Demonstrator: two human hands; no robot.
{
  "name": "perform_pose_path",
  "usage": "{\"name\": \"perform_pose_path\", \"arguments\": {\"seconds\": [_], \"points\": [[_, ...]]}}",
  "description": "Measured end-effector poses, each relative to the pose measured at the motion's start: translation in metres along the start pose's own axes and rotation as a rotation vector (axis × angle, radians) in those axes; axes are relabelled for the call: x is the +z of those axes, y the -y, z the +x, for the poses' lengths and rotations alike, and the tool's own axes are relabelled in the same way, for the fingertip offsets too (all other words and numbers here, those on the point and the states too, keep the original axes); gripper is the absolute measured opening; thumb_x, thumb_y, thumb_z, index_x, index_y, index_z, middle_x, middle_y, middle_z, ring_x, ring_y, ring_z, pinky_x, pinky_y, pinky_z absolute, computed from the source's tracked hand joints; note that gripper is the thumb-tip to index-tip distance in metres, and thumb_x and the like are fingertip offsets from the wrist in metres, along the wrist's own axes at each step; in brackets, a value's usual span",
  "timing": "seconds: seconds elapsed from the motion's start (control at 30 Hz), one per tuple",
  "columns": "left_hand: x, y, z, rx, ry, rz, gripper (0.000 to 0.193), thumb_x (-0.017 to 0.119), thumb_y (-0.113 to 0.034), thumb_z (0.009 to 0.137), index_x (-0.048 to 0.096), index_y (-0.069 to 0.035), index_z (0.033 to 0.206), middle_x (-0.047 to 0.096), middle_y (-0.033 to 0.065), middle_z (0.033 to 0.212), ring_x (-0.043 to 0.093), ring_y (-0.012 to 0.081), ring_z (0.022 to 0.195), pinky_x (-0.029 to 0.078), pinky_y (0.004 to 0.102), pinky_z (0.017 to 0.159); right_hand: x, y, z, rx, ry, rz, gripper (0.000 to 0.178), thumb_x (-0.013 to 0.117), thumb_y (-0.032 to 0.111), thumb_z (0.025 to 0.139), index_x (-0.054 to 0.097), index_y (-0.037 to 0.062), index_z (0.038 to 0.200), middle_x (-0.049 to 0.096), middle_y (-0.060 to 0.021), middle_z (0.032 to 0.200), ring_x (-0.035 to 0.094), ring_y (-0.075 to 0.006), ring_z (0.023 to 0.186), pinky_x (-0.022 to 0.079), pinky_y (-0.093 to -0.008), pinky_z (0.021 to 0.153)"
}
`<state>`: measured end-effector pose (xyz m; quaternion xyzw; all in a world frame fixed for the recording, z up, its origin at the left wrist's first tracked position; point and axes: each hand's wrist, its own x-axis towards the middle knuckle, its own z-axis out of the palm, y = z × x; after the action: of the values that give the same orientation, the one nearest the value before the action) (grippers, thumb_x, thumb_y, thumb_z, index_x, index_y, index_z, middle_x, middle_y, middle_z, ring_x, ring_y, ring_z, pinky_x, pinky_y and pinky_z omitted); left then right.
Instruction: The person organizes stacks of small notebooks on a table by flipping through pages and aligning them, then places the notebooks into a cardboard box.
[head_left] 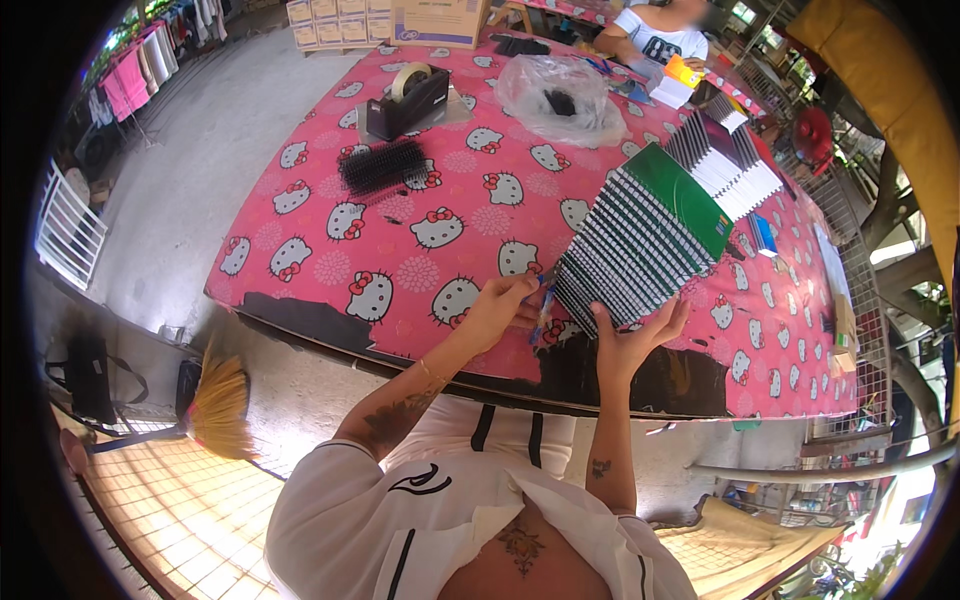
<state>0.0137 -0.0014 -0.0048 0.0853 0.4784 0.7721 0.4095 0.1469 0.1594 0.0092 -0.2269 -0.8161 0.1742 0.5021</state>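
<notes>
A stack of spiral notebooks (pixel 625 245) lies fanned out at the table's near right, with rows of coil bindings showing and a green cover (pixel 690 200) on top. My left hand (pixel 505 308) is closed around a slim blue tool (pixel 543 308) beside the stack's left corner; its exact kind is unclear. Against the near edge of the notebooks rests my right hand (pixel 632 345), thumb up and fingers stretched apart. Behind this stack sit more spiral notebooks (pixel 725 170) with white pages and dark covers.
The pink patterned table cover (pixel 420 270) is torn along the near edge. A tape dispenser (pixel 408 100), a pile of black binding coils (pixel 383 168) and a clear plastic bag (pixel 560 100) lie farther back. Another person (pixel 660 40) sits across the table. Cardboard boxes (pixel 435 22) stand behind.
</notes>
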Motion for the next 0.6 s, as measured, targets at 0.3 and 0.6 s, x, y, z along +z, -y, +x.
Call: {"name": "perform_pose_path", "arguments": {"seconds": [0.3,0.6], "points": [[-0.006,0.004,0.004,0.863,-0.193,1.023,0.032,0.054,-0.025,0.100,0.065,0.004,0.109,0.069,0.0102,0.093,0.065,0.0179,0.067,0.052,0.0297,0.058,0.003,-0.005,-0.004,-0.026,-0.007,-0.007,0.116,0.091,0.036,0.067,0.022,0.0026,0.153,0.006,-0.0289,0.155,0.009,-0.0481,0.146,0.019,-0.0587,0.116],[-0.007,0.004,0.004,0.333,-0.055,0.514,0.038,0.058,-0.027,0.097,0.062,0.006,0.115,0.068,0.0138,0.096,0.070,0.0241,0.079,0.060,0.0361,0.075,0.005,-0.006,-0.005,0.028,0.002,-0.004,0.116,0.092,0.035,0.066,0.022,0.0029,0.153,0.005,-0.0288,0.155,0.009,-0.0478,0.147,0.021,-0.0574,0.116]]}}
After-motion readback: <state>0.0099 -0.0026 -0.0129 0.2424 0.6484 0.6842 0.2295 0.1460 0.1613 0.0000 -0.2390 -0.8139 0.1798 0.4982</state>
